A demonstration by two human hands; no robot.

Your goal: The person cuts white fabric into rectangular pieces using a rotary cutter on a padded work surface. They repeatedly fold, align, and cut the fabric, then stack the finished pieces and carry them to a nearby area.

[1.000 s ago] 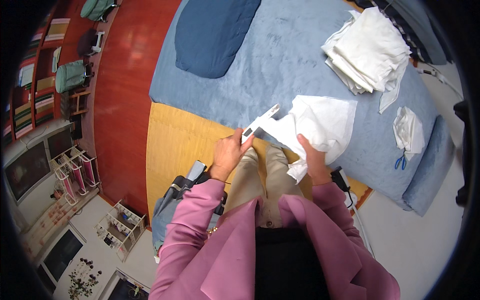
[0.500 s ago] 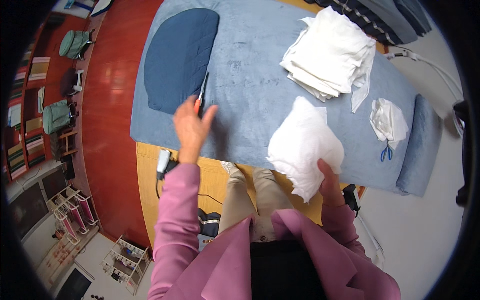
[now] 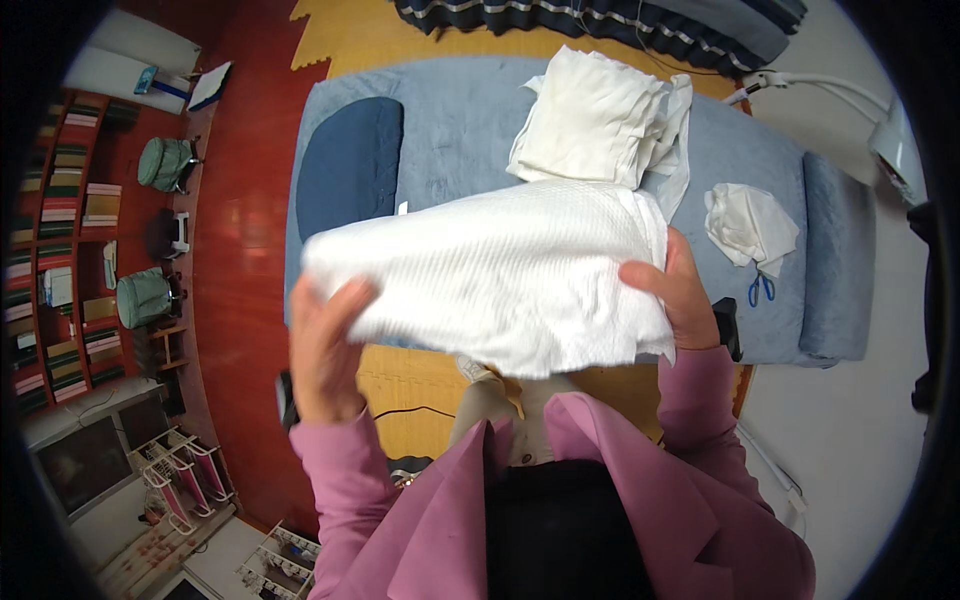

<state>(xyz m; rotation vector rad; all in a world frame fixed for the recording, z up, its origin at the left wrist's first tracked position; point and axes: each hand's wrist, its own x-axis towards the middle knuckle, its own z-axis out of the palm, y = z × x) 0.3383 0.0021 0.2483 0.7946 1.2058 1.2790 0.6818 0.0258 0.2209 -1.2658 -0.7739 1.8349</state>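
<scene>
Spanning left hand (image 3: 325, 350) to right hand (image 3: 692, 300), the cloth (image 3: 490, 275) ran crosswise along its long axis. Fingers (image 3: 642, 276) gripped both ends, neither hand nearer; the pile (image 3: 590, 120) lay beyond.

Waffle-weave cloth (image 3: 490, 270): plain white, fine all-over grid pattern. Cloth stack (image 3: 585, 125): off-white, no print, slightly warmer in tone. Crumpled cloth (image 3: 745, 222): same off-white. Scissors (image 3: 762, 290): blue handles. Bed cover (image 3: 460, 130): mottled grey-blue; bolster (image 3: 838, 270) matches it. Pillow (image 3: 345, 165): solid dark blue, clearly deeper than the cover. Pleated fabric (image 3: 590, 15) at the top edge: navy with pale stripes. Foam mat (image 3: 420, 385): yellow-tan, wood-grain look. Floor (image 3: 245, 330): glossy deep red. Blazer (image 3: 440, 545): solid dusty pink over black top (image 3: 550, 535). Trousers (image 3: 485, 405): plain beige. Backpack-like stool (image 3: 143, 297): muted green.
</scene>
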